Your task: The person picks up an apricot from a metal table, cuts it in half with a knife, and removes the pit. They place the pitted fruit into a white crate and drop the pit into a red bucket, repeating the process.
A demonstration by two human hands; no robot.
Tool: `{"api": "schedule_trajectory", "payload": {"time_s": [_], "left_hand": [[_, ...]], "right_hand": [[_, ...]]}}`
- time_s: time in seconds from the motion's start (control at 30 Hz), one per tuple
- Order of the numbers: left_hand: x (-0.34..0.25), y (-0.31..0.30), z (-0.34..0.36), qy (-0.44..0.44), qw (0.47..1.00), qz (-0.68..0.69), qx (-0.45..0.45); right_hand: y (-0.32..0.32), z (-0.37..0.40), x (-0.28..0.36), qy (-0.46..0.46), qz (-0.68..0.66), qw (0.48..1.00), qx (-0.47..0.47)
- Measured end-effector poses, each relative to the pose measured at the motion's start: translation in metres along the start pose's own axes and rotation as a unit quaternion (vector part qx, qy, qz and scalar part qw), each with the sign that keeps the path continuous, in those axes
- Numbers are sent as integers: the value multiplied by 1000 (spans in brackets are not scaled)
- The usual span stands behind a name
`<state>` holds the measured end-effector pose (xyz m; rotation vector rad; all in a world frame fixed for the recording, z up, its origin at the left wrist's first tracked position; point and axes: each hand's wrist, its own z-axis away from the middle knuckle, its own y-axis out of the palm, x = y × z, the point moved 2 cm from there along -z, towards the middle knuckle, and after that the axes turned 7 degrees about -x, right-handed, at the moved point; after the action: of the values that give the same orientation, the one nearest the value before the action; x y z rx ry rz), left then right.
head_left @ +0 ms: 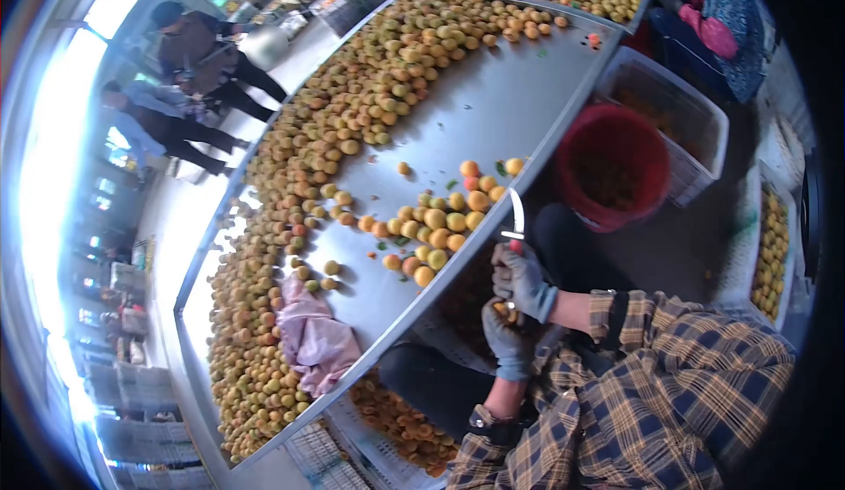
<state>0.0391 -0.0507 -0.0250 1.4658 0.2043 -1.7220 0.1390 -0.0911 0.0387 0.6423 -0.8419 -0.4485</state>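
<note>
Both my hands wear grey gloves and are close together over my lap, beside the metal table's edge. My right hand [525,280] is closed around a knife [518,215], its curved blade pointing up toward the table rim. Just below it, my left hand [507,342] is closed on a small orange-yellow apricot [503,309], mostly hidden by the fingers. A loose group of apricots [435,218] lies on the table near the knife, with a few green leaves among them.
A long heap of apricots [352,111] covers the table's [493,94] far side. A pink cloth [312,336] lies at its near edge. A red bucket [612,169] and white crate [709,125] stand right. Halved apricots [400,420] fill a crate below. Other people [202,58] stand beyond.
</note>
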Motion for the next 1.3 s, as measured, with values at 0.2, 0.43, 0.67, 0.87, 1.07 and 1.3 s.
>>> {"api": "schedule_trajectory", "payload": {"time_s": [0.2,0.43,0.67,0.87,1.07,1.3], "left_hand": [[-25,7,3,172,961,-209,-48],[-40,12,5,88,981,-173,-2],[-27,-9,-12,86,984,-156,-10],[-31,-5,-6,73,987,-140,-7],[-34,-13,5,173,961,-217,-5],[-151,-115,40,373,729,-514,-256]], "right_hand": [[5,4,2,63,-76,993,-64],[6,7,8,19,-9,999,26],[-31,15,-4,-183,402,889,119],[-34,28,-12,-223,598,763,107],[-42,28,-11,-261,594,749,133],[-60,26,-21,-98,642,717,252]]}}
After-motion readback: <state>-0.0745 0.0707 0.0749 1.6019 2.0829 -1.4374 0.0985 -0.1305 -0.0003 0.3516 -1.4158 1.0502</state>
